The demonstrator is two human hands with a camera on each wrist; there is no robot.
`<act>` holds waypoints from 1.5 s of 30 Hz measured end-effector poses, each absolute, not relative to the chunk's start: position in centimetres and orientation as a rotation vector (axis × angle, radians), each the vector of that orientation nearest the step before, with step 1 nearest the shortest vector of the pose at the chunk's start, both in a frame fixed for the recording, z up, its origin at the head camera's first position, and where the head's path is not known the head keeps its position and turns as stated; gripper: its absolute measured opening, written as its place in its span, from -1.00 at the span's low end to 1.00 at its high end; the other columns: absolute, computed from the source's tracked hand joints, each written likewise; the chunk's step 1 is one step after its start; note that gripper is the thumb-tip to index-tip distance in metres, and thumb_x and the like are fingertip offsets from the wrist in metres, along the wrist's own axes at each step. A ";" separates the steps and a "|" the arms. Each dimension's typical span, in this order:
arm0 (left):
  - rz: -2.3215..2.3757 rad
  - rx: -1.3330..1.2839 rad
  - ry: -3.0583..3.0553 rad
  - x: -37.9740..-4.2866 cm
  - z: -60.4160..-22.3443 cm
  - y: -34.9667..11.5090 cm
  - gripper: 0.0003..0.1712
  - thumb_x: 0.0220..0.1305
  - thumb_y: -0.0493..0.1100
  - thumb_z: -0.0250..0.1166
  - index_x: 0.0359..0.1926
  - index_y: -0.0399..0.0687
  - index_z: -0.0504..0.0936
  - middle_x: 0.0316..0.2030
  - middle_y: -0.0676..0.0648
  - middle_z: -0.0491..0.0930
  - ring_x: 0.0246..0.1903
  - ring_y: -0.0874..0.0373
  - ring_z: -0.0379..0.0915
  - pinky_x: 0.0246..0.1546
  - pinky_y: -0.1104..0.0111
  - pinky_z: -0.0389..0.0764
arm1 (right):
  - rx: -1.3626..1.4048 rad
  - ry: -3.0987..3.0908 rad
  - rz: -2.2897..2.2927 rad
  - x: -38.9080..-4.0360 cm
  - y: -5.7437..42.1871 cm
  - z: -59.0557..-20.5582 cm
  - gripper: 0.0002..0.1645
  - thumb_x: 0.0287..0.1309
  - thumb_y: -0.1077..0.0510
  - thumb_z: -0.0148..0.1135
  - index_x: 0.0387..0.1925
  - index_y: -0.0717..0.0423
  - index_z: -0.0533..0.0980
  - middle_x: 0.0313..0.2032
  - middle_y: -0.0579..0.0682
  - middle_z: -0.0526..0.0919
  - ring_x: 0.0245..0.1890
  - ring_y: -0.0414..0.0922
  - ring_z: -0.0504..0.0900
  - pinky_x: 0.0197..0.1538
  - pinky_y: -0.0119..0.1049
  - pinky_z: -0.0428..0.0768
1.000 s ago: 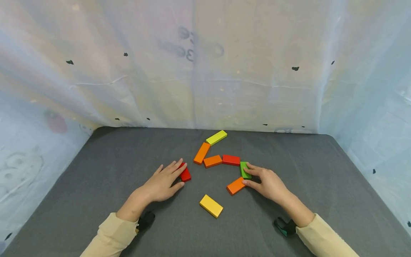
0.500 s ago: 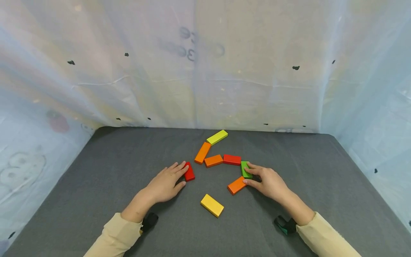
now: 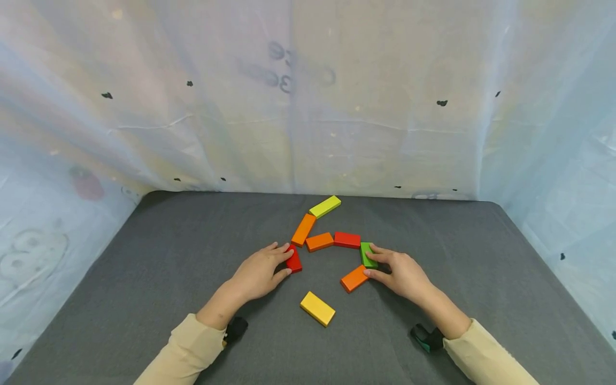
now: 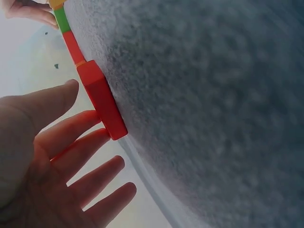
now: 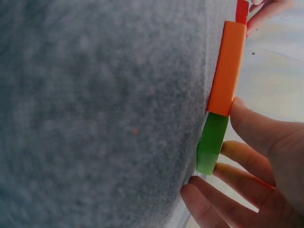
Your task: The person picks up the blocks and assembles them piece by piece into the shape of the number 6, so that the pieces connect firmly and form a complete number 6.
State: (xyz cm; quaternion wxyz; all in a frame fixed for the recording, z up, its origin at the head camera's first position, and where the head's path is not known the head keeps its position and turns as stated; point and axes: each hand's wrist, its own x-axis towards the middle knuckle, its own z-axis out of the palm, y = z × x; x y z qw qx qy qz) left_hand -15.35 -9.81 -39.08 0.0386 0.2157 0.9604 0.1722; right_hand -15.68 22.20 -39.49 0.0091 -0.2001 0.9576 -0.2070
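Observation:
In the head view my left hand (image 3: 258, 271) has its index and middle fingertips against a red block (image 3: 294, 260) lying flat on the grey cloth. The left wrist view shows these fingers fairly straight on the red block (image 4: 102, 102), the thumb apart from it. My right hand (image 3: 403, 274) touches a green block (image 3: 368, 255) with its fingers, while its thumb meets an orange block (image 3: 353, 278). Seen from the right wrist, the fingers lie loosely along the green block (image 5: 212, 142) and the thumb tip is at the end of the orange block (image 5: 227, 69).
A red block (image 3: 347, 239), an orange block (image 3: 320, 242), another orange block (image 3: 303, 229) and a yellow-green block (image 3: 324, 206) run end to end toward the back. Nearer lies a yellow block (image 3: 317, 308). A pale plastic sheet (image 3: 337, 133) hangs behind the grey table (image 3: 192, 224).
My left hand has moved right and pushed the red block across the cloth, closer to the orange blocks. The right hand has stayed in place on the green and orange blocks.

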 end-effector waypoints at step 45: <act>0.539 0.709 2.930 -16.0 -38.9 -8.8 -0.46 0.25 -0.17 0.31 0.25 -0.13 0.50 0.30 -0.13 0.40 0.33 -0.12 0.25 0.30 -0.03 0.33 | -0.663 3.005 -0.656 -15.8 22.2 -39.2 -0.40 0.17 -0.06 0.30 0.16 0.18 0.53 0.23 0.21 0.47 0.03 0.10 0.60 -0.22 -0.18 0.55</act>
